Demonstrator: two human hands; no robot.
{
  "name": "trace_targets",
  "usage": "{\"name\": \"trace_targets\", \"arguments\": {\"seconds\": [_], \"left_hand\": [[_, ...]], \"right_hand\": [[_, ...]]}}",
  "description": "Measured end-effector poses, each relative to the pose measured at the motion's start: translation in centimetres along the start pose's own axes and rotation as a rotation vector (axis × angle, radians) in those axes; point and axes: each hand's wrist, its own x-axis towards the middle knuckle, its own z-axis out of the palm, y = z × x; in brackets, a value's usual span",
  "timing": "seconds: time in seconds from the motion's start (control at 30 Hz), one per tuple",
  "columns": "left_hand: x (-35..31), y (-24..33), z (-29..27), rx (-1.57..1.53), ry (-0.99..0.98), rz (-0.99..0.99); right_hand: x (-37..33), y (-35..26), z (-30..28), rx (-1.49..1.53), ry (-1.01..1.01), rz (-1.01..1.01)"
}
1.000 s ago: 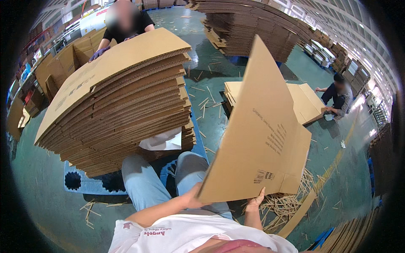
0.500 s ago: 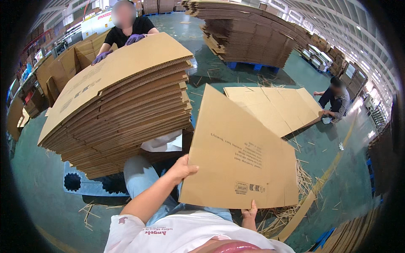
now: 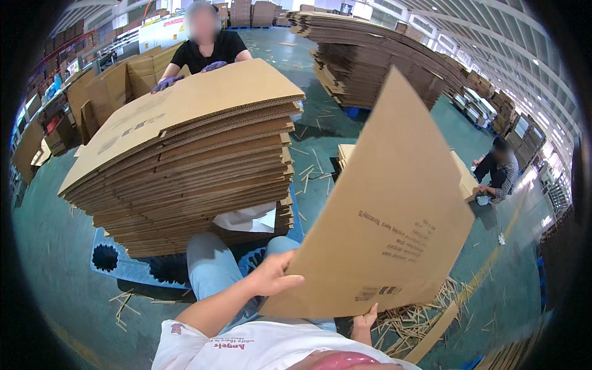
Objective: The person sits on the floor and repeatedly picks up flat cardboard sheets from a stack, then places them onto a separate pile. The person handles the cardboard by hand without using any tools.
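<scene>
At left, one stack of flattened cardboard [image 3: 191, 185] rests on one blue pallet [image 3: 132, 266]; its layers defy a reliable count. The left hand [image 3: 274, 275] is closed on the left edge of one cardboard sheet [image 3: 385, 216], which stands tilted before the person. Judged light, stiff, prone to bow; best held at two well-separated edges. The right hand [image 3: 365, 317] pinches the near edge, fingers partly hidden. At right lie loose cardboard strips [image 3: 401, 327], too many to count.

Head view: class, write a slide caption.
Bare left hand and bare right hand hold a brown cardboard sheet beside a brown cardboard stack on a blue pallet.
</scene>
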Motion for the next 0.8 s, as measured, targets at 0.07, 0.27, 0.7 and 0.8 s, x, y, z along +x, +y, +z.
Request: {"name": "trace_targets", "arguments": {"seconds": [0.07, 0.27, 0.7, 0.8], "left_hand": [[-1.8, 0.9, -1.8, -0.049, 0.067, -0.047], [-7.5, 7.0, -8.3, -0.1, 0.622, 0.151], [-21.5, 21.8, -29.8, 1.605, 1.279, -0.38], [-15.0, 21.8, -24.9, 1.169, 0.926, -0.216]], "right_hand": [[1.0, 0.7, 3.3, -0.088, -0.111, -0.02], [3.9, 5.1, 18.6, -0.208, -0.397, 0.149], [-11.1, 25.7, 47.8, -0.962, -1.281, 0.002], [-13.5, 30.8, 50.2, -0.924, -1.074, 0.725]]}}
